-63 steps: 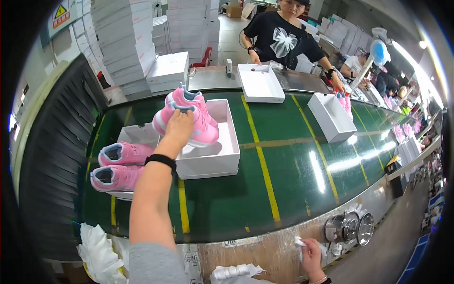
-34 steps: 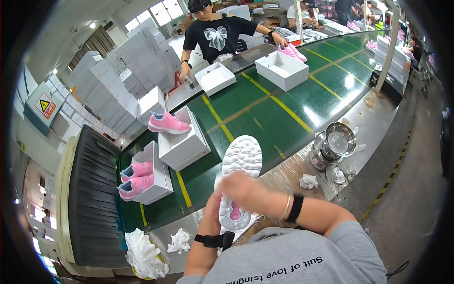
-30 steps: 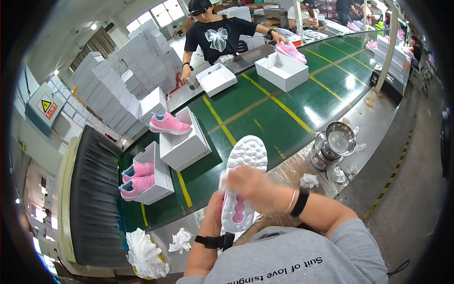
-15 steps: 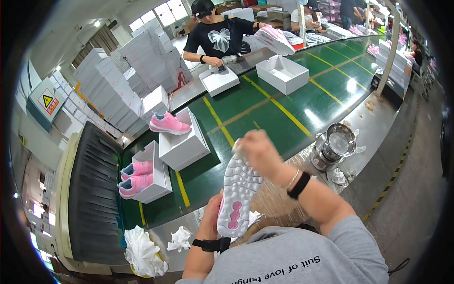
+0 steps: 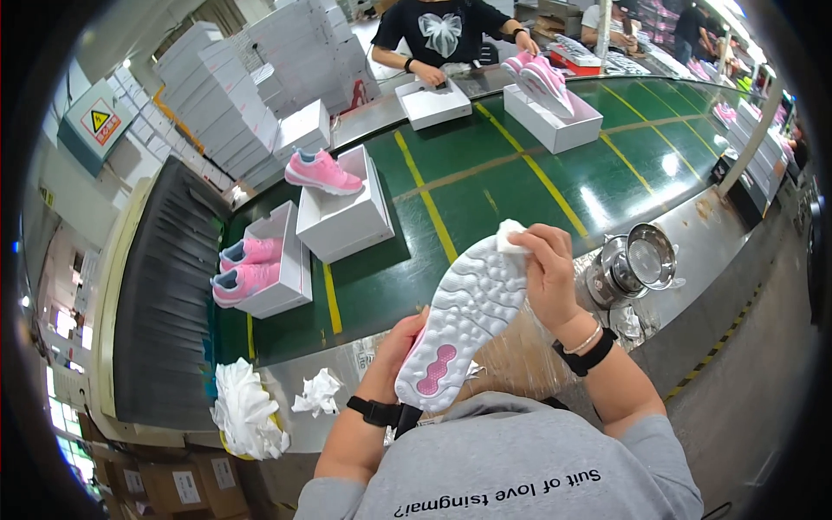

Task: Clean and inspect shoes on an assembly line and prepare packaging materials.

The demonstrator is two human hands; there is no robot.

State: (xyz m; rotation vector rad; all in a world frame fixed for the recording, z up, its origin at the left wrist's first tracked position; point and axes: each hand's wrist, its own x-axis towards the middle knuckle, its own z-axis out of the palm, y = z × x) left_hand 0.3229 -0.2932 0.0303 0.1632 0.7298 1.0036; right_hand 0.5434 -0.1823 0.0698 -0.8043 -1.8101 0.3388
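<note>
A sneaker point(image 5: 472, 303) is turned sole toward me, its white bumpy sole marked by a pink patch near the heel. My left hand point(image 5: 400, 348) grips it along the left side, where a bit of pink upper shows. My right hand point(image 5: 551, 273) is closed on a small folded white cloth point(image 5: 510, 236), pressed to the toe end of the sole. Left of the shoe, on the green conveyor belt point(image 5: 416, 282), an open white box point(image 5: 355, 221) carries one pink sneaker point(image 5: 325, 172) on its rim. Another white box point(image 5: 299, 269) holds a pair of pink sneakers point(image 5: 247, 273).
Steel bowls point(image 5: 641, 256) stand right of my hands on the metal ledge. Crumpled white paper point(image 5: 318, 393) and a white heap point(image 5: 245, 407) lie at left. Across the belt, a co-worker holds pink sneakers point(image 5: 539, 78) over an open box point(image 5: 559, 130).
My right hand, blurred before, now shows clearly with the cloth at the toe. The sneaker tilts more to the right. Across the belt, the co-worker's sneakers have come down over the box.
</note>
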